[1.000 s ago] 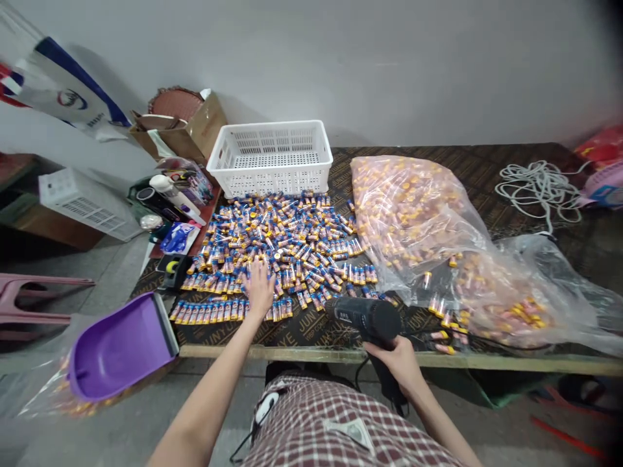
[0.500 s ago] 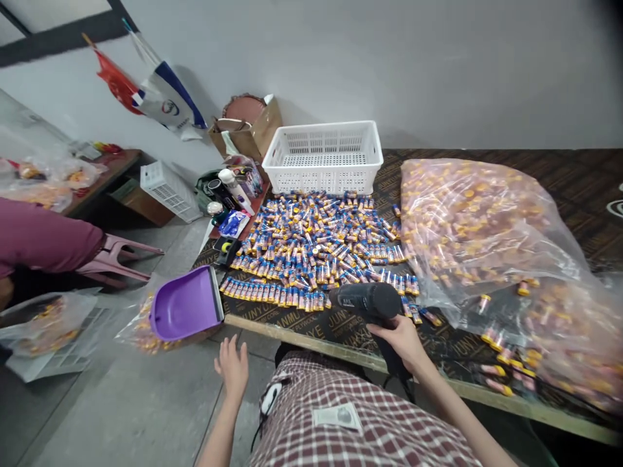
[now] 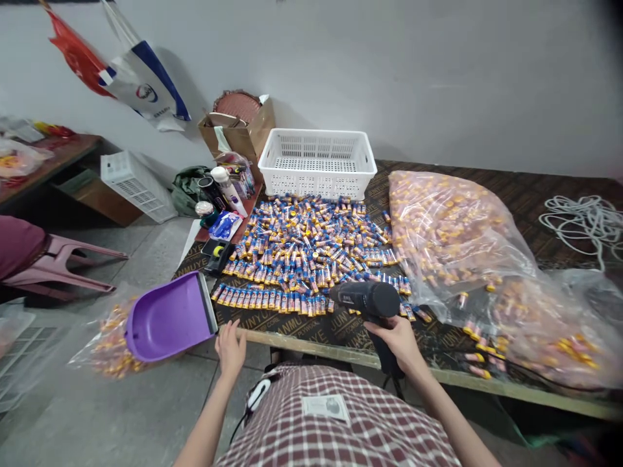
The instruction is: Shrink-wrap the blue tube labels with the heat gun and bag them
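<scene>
The right hand (image 3: pixel 396 340), fingers wrapped, holds the hair dryer (image 3: pixel 363 298) over the counter (image 3: pixel 311 329), barrel pointing left toward the vial row (image 3: pixel 272 299); the left hand (image 3: pixel 230 350), loosely spread, is near this row's left end.

Black plastic hair dryer (image 3: pixel 363 298), held by its downward handle at the front edge of a dark, gold-lettered tabletop (image 3: pixel 311 328), narrower barrel end pointing left. Beyond, small pinkish cylindrical tubes with blue and yellow ends (image 3: pixel 302 248), jumbled in a broad heap, plus a neat side-by-side row in front, blue ends away.
</scene>
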A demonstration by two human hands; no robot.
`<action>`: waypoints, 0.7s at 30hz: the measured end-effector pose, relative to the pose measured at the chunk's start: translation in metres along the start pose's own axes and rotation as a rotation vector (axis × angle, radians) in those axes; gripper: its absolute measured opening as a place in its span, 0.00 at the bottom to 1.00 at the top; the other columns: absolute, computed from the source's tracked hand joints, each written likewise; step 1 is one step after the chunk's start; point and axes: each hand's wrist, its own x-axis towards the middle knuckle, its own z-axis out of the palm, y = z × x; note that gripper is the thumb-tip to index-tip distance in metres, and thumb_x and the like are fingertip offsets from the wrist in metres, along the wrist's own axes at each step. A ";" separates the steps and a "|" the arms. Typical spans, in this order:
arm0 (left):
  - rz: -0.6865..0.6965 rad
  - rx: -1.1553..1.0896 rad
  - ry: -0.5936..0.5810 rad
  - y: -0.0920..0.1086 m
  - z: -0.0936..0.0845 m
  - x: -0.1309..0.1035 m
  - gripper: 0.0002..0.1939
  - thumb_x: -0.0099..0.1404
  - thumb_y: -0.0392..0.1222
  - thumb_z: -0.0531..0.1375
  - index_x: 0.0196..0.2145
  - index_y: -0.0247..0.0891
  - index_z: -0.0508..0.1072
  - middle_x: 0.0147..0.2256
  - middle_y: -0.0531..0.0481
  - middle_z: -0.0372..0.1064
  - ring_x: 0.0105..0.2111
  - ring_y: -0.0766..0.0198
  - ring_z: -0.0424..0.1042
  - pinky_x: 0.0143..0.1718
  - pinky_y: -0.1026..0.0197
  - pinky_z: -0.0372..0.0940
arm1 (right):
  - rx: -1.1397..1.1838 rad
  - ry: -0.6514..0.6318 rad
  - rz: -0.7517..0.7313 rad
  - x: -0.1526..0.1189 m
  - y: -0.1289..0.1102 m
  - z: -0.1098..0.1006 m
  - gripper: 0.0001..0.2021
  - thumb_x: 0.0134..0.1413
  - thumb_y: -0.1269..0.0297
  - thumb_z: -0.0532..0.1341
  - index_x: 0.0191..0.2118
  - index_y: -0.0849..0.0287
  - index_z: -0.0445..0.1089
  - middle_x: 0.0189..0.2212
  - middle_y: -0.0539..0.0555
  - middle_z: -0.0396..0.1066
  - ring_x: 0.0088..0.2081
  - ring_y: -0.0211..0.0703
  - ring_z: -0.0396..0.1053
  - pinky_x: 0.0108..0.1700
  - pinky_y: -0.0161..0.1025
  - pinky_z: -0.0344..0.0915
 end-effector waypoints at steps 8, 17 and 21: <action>0.041 -0.015 -0.017 -0.012 0.007 0.017 0.18 0.63 0.41 0.50 0.49 0.35 0.66 0.53 0.38 0.62 0.55 0.52 0.59 0.55 0.48 0.52 | -0.042 -0.127 0.050 -0.024 -0.008 0.027 0.15 0.32 0.64 0.69 0.32 0.66 0.76 0.30 0.59 0.77 0.32 0.49 0.72 0.38 0.42 0.67; 0.084 -0.049 -0.044 -0.006 0.010 0.021 0.17 0.61 0.42 0.50 0.47 0.37 0.68 0.52 0.40 0.64 0.55 0.53 0.59 0.55 0.46 0.52 | -0.051 -0.072 0.002 -0.013 -0.010 0.041 0.16 0.30 0.63 0.69 0.31 0.65 0.75 0.30 0.59 0.77 0.32 0.49 0.72 0.38 0.44 0.67; 0.109 -0.057 -0.047 0.001 0.016 0.024 0.17 0.61 0.40 0.49 0.45 0.38 0.69 0.51 0.41 0.65 0.54 0.53 0.60 0.55 0.47 0.52 | -0.010 -0.256 -0.036 -0.016 -0.013 0.071 0.14 0.33 0.63 0.68 0.32 0.65 0.75 0.31 0.57 0.77 0.32 0.47 0.72 0.38 0.42 0.66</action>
